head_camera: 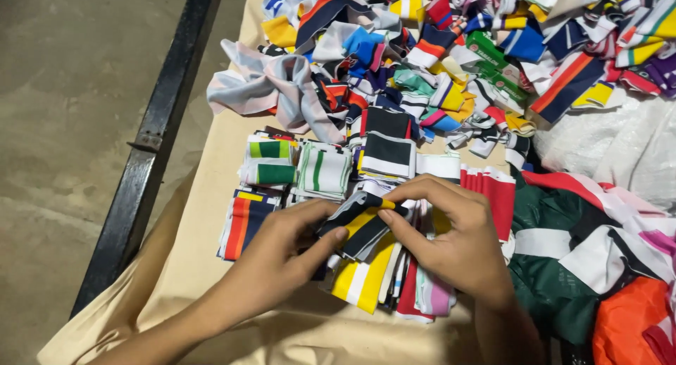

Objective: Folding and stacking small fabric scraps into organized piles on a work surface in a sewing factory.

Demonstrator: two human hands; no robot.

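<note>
Both hands pinch one folded striped knit strip [361,223], dark navy with yellow and white bands, just above the table. My left hand [282,256] grips its left end between thumb and fingers. My right hand [451,238] holds its right end, fingers curled over the top. Under the hands lie sorted stacks of similar strips: a yellow and white one [359,280], a red one [494,196], a navy, red and orange one [243,224], green and white ones [322,171] and a dark one with white edges [386,155].
A large loose heap of mixed coloured strips [458,48] fills the far side of the beige-covered table [204,217]. Green, white and orange garments [584,266] lie at the right. A white sack [620,143] sits beyond them. A black metal bar [151,146] edges the table's left; concrete floor beyond.
</note>
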